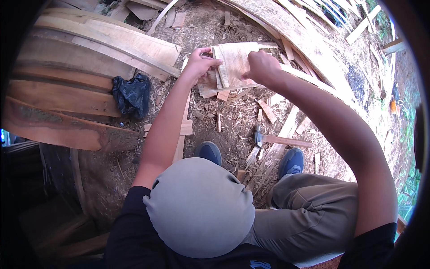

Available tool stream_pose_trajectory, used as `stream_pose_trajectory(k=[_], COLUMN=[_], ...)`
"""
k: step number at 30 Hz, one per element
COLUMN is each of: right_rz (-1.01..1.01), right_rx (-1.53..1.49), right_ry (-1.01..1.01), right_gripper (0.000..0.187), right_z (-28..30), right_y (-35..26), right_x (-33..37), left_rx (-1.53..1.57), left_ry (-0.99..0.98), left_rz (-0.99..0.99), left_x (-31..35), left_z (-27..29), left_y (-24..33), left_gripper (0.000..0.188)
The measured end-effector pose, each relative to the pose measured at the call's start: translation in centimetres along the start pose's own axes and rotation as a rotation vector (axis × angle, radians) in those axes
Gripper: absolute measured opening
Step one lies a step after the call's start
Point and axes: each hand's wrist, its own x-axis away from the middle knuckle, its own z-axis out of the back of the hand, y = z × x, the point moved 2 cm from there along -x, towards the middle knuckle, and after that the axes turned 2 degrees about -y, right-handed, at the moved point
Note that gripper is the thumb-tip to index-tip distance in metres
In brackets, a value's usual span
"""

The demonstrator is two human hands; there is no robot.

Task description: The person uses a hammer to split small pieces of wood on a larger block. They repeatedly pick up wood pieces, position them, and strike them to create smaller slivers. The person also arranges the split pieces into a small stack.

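My left hand has its thumb and fingers bent round a narrow wooden strip, which stands along the left side of a pale, flat wooden board. At the board's right side is my right hand, its fingers curled in and its thumb down near the board's surface. Whatever lies inside those fingers is hidden. Under the near edge of the board other thin wood pieces stick out. Between my body and the board a claw hammer with a wooden handle lies on the ground.
Wood chips and offcuts litter the ground. Large planks are stacked at the left, with a black plastic bag against them. A long curved slab runs along the far right. My blue shoes are close to the hammer.
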Motion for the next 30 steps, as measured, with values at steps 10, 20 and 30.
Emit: stream_pose_trajectory(k=[10,20,30], right_rz=[0.006,-0.023,-0.026], right_rx=[0.003,0.032,0.039], right_ry=[0.022,-0.045,-0.039], right_gripper=[0.058,0.053,0.053], right_z=[0.0,0.8,1.0], right_y=[-0.1,-0.9,-0.9], right_x=[0.2,0.5,0.8], left_rx=[0.091,-0.002,-0.133], left_ry=[0.004,0.067,-0.005], left_rz=[0.02,-0.012,-0.139], left_x=[-0.1,-0.7,0.2], left_z=[-0.5,-0.9,-0.8], left_y=[0.3,0.4,0.9], left_gripper=[0.078,0.082,0.07])
